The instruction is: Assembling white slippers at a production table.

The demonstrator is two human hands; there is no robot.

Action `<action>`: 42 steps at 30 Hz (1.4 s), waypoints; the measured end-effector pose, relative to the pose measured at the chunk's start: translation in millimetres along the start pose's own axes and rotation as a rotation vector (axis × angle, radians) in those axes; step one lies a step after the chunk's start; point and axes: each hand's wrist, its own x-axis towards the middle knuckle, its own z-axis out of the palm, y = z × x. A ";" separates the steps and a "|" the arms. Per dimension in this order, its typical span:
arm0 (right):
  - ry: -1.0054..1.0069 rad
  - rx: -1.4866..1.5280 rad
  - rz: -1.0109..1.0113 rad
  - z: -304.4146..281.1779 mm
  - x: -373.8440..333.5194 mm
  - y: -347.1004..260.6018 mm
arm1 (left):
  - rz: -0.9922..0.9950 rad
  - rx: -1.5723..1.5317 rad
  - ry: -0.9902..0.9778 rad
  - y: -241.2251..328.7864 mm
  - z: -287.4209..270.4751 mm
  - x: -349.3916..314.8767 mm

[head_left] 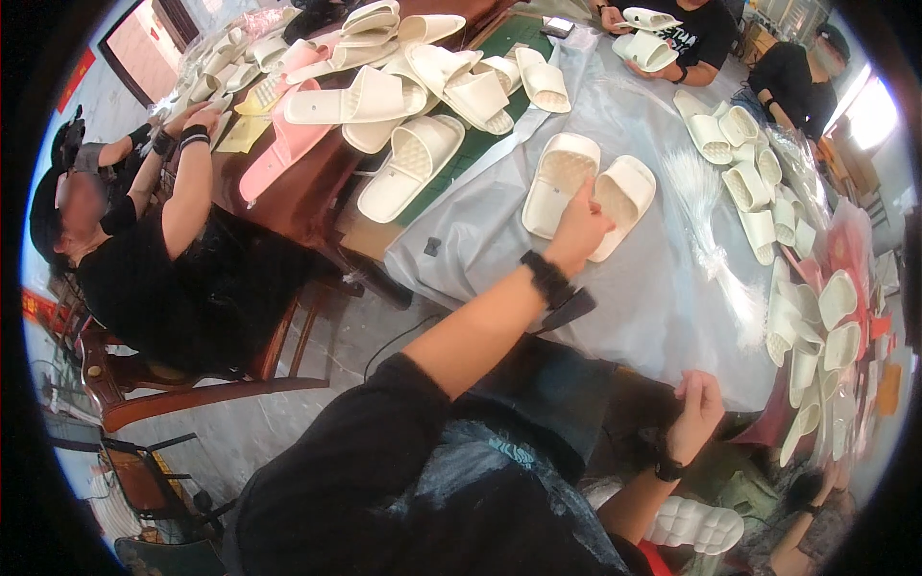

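Two cream slide slippers lie side by side on the plastic-covered table in front of me. My left hand (pixel 582 232) reaches in between them, with its fingers at the inner edge of the left slipper (pixel 545 206) and its thumb side close to the right slipper (pixel 634 187). The fingers look closed on the left slipper's edge, partly hidden by the hand itself. My right hand (pixel 695 419) is raised at the table's near edge, apart from the slippers. Its fingers are loosely curled, and nothing shows in them. A bundle of thin white plastic strands (pixel 711 254) lies right of the slippers.
Cream slippers (pixel 408 168) and a pink slipper (pixel 298 144) are heaped at the far left. More slippers (pixel 749 187) line the right side. Across the table a person holds slippers (pixel 645 50); another person (pixel 173 221) sits at left. A wooden chair (pixel 192 398) stands on the floor.
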 end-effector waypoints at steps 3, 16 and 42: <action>0.058 -0.022 -0.035 -8.2 -3.9 -3.7 | 0.285 0.416 -0.060 18.0 -34.9 -38.5; -0.121 -0.043 -0.099 52.7 12.4 -21.3 | 0.447 1.044 0.282 29.4 -218.1 -124.1; -1.360 -0.333 -0.239 194.1 -98.4 52.0 | -0.077 0.545 0.113 -82.6 -259.0 -242.5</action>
